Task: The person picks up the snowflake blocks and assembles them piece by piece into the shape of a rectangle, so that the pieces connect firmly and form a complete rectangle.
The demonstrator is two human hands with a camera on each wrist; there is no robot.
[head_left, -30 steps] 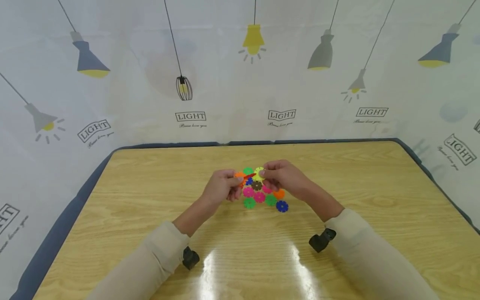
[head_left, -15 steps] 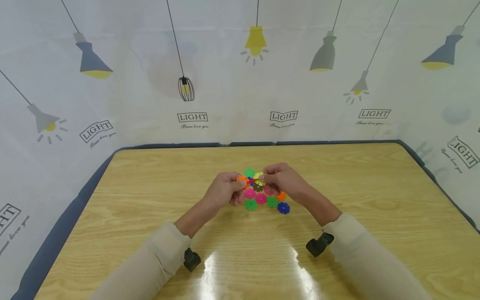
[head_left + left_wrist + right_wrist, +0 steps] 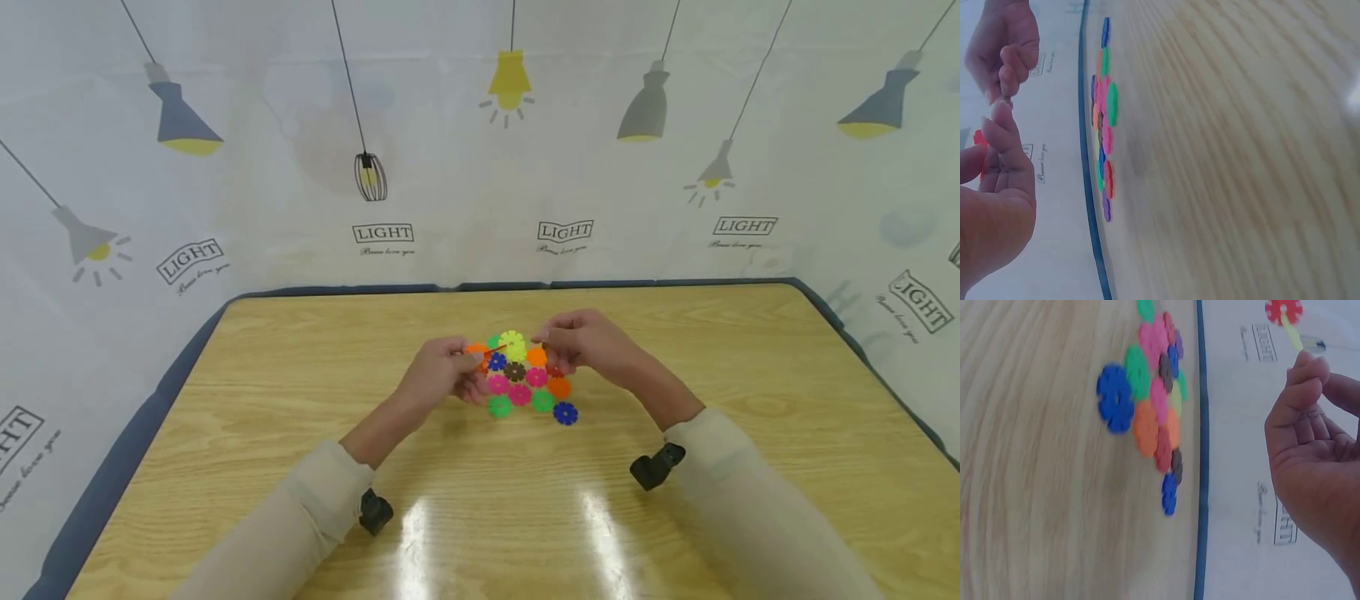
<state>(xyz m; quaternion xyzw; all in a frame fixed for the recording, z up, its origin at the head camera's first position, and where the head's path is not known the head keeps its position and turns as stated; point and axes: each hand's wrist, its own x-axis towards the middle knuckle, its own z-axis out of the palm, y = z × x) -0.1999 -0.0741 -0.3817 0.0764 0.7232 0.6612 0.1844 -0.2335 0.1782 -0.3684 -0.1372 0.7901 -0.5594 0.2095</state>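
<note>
My left hand (image 3: 435,375) pinches an orange snowflake disc (image 3: 477,351) between thumb and fingers. A red snowflake disc (image 3: 495,349), seen edge-on in the head view, runs from it to a yellow snowflake disc (image 3: 512,341). In the right wrist view, the red disc (image 3: 1283,309) shows its notched face and the yellow disc (image 3: 1293,336) slots against it edge-on. My right hand (image 3: 600,346) is just right of the yellow disc, fingers loosely bent, with a small gap between fingertips and disc in the head view. The left fingers hide part of the orange disc.
Several loose discs lie flat on the wooden table (image 3: 300,392) beneath the hands, including a blue one (image 3: 566,413), a brown one (image 3: 514,372) and a pink one (image 3: 519,394). A printed cloth wall (image 3: 465,183) stands behind the table's far edge.
The right hand has let go of the yellow disc and moved right. The yellow disc stays with the red and orange discs in the left hand, which shifted slightly left.
</note>
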